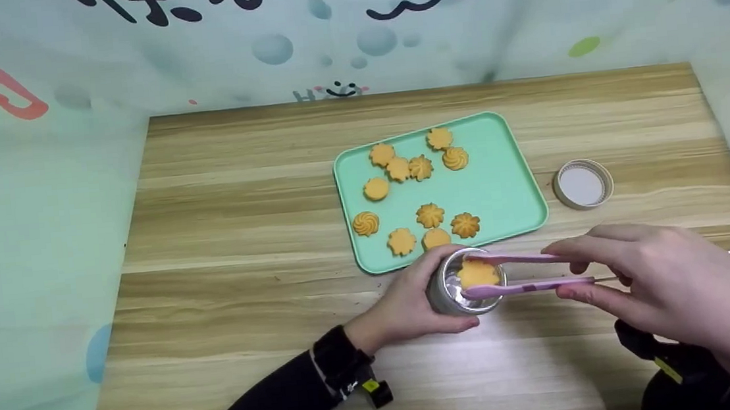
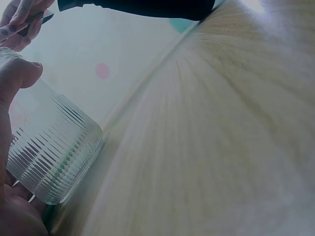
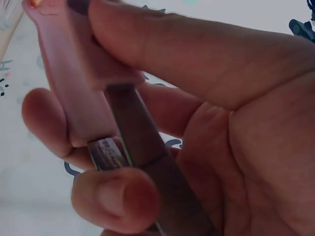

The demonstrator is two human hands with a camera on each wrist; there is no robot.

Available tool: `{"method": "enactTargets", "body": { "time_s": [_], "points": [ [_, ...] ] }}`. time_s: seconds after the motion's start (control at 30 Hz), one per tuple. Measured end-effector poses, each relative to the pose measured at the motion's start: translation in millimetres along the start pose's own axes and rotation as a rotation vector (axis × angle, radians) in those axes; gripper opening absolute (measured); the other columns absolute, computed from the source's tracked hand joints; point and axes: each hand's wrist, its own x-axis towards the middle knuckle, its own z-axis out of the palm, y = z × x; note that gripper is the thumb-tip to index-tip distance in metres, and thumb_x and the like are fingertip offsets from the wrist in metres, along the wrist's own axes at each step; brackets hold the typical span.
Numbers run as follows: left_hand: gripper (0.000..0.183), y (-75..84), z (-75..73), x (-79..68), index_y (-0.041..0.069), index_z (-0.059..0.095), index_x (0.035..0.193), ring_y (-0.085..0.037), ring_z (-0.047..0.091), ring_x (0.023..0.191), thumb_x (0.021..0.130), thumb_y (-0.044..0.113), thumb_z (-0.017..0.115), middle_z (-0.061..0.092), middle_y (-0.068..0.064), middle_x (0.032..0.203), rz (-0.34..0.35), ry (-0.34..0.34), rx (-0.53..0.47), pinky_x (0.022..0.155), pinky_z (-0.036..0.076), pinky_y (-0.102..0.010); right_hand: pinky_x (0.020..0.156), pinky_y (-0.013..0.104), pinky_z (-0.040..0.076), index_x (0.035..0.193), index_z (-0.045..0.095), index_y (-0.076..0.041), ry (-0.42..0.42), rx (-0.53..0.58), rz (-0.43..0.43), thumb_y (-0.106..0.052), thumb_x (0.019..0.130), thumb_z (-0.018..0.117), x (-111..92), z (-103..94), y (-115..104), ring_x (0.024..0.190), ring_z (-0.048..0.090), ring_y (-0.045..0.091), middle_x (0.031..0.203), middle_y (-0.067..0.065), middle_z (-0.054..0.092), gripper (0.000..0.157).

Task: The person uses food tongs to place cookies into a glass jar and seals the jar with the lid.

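My left hand [image 1: 406, 302] grips a ribbed clear glass jar [image 2: 59, 152] round its side, just in front of the tray. In my right hand [image 1: 669, 277] are tongs [image 1: 528, 257] with pink tips and a metal strip handle [image 3: 142, 132], thumb on one arm and fingers on the other. Between the tips, at the jar's open mouth in the head view, is a golden flower-shaped cookie [image 1: 478, 274]. The jar's rim [image 1: 454, 256] surrounds the cookie and the tong ends as seen from above. Little of the jar's inside shows past them.
Behind the jar lies a mint-green tray [image 1: 501, 173] with several cookies, some flat flowers, some swirled [image 1: 455, 158]. Right of it rests a round lid [image 1: 581, 184], inside up. Printed cloth walls [image 1: 337, 42] stand behind and beside the wooden table [image 1: 225, 197].
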Motion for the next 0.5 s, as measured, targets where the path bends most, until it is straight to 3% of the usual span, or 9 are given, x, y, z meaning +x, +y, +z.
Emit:
{"method": "enactTargets", "body": {
  "time_s": [0.3, 0.5],
  "points": [
    [0.098, -0.5, 0.0, -0.3, 0.027, 0.047, 0.157, -0.01, 0.059, 0.133, 0.076, 0.025, 0.102, 0.059, 0.01, 0.149, -0.005, 0.0, 0.006, 0.115, 0.051, -0.034, 0.059, 0.031, 0.051, 0.122, 0.078, -0.029, -0.041, -0.027, 0.037, -0.03, 0.087, 0.093, 0.8, 4.9, -4.4, 0.071, 0.052, -0.003, 0.095, -0.023, 0.067, 0.038],
    [0.095, -0.6, -0.7, 0.1, 0.026, 0.048, 0.156, -0.011, 0.06, 0.13, 0.077, 0.03, 0.101, 0.06, 0.01, 0.148, 0.009, 0.003, 0.016, 0.112, 0.053, -0.033, 0.061, 0.033, 0.054, 0.121, 0.079, -0.024, -0.053, -0.019, 0.05, -0.028, 0.085, 0.094, 2.2, 8.9, -8.3, 0.072, 0.056, -0.001, 0.094, -0.02, 0.07, 0.039]
  ]
}}
